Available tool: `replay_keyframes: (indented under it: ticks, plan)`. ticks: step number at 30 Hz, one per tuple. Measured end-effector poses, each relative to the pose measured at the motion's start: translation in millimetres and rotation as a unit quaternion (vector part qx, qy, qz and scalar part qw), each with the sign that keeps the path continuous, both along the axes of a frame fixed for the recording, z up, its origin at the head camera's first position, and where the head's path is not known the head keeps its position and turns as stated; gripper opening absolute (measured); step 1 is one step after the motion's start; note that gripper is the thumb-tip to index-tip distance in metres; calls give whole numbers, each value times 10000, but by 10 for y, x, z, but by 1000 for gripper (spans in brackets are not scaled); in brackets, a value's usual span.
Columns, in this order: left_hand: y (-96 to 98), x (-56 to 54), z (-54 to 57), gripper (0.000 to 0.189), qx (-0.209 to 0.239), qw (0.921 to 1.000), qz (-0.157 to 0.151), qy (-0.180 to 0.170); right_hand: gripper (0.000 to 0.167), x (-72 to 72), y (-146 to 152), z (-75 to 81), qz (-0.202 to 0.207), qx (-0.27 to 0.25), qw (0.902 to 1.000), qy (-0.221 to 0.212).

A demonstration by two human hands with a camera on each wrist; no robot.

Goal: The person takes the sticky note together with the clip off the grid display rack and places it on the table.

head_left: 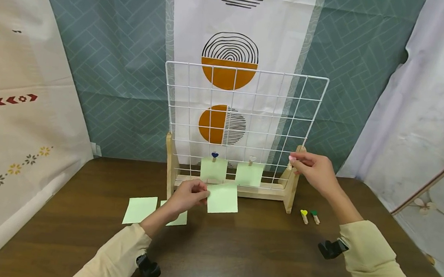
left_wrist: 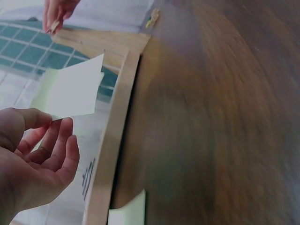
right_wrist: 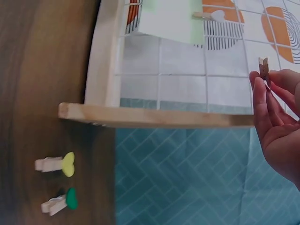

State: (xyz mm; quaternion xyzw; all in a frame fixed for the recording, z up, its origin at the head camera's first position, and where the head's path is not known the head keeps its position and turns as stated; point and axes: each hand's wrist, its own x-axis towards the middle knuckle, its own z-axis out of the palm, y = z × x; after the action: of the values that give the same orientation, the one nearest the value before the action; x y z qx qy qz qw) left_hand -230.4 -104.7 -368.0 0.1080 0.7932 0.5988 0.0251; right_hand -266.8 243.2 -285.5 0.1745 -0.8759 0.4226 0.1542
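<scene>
Between thumb and fingers, my left hand (head_left: 188, 195) pinches a pale green paper square (head_left: 223, 198) by its left edge, in front of the wire grid. My right hand (head_left: 313, 169) holds a small wooden clothespin (right_wrist: 264, 68) with a pinkish top, beside the grid's right wooden post. The white wire grid (head_left: 245, 92) stands upright in a wooden base (head_left: 264, 194). Two green paper squares hang low on it, the left one (head_left: 213, 169) under a blue heart clothespin (head_left: 214, 155), the right one (head_left: 249, 175) under a white heart clothespin (head_left: 252, 159).
On the table (head_left: 236, 257), a yellow heart clothespin (head_left: 304, 216) and a green heart clothespin (head_left: 315, 216) lie right of the base. To the left lie two more green paper squares, one whole (head_left: 140, 210) and one (head_left: 178, 219) partly behind my left hand. Patterned cloth (head_left: 107, 60) hangs behind.
</scene>
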Motion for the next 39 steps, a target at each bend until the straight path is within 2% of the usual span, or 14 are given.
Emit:
replay_keyframes:
  ticks: [4,9,17,23,28,39]
  plan:
    - [-131,13,-78,6,-68,10000,34,-62,34,20,64,-78,-163,99,9998,-90]
    - [-241,3,-158,5,-231,9997,-80,-57,37,42,153,-167,-237,176,9992,-263]
    - [-365,13,-217,9,-324,9992,-227,53,35,85,298,-301,-196,265,9982,-497]
    - [-430,-2,-274,10,-613,9981,-78,65,35,93,402,-407,-171,488,9967,-631]
    - [-466,-29,-319,7,-795,9968,51,16,33,109,477,-488,-154,421,9960,-772]
    - [-510,-25,-354,6,-1111,9937,144,-21,32,113,692,-687,-456,518,9923,-1029]
